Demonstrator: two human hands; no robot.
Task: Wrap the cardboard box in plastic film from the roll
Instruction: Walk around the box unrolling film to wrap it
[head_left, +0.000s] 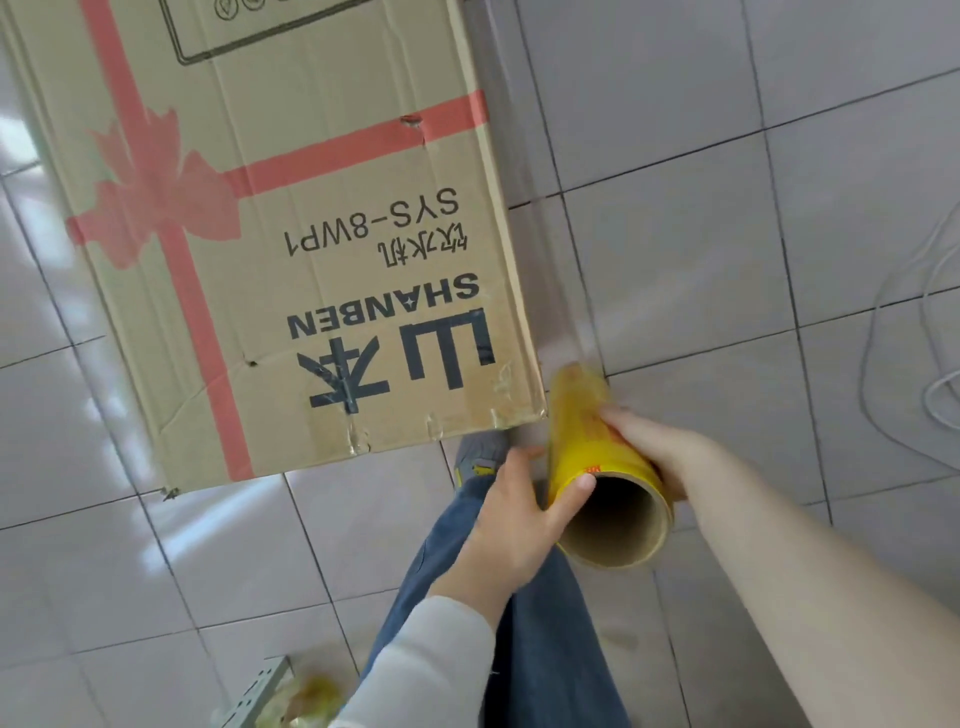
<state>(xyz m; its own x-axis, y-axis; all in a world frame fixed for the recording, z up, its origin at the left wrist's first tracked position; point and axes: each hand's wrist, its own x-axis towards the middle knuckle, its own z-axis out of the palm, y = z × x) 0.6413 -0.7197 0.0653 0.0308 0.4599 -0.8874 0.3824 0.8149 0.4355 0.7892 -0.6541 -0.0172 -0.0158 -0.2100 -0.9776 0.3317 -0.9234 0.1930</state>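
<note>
Box: creased brown cardboard box (311, 234).
Roll: glossy yellow film roll (584, 431) beside its corner.
Grip: our left hand (514, 514), right hand (657, 449) clasp it.

A tiled floor (727, 156) is seen from above, filling the frame from edge to edge. Pale grey, glossy square tiles are laid in a regular grid, and dark grout lines (675, 158) are drawn slantwise across the view. Daylight is thrown back off the glaze: a bright white patch (15, 135) is caught at the upper left, and softer streaks (156, 540) are spread over the tiles at the lower left. At the right edge a thin white cable (868, 332) is left lying in loose loops. At the bottom, left of centre, a grey slotted metal bracket (249, 696) is glimpsed, with a blurred yellowish heap (311, 696) just beside it.
</note>
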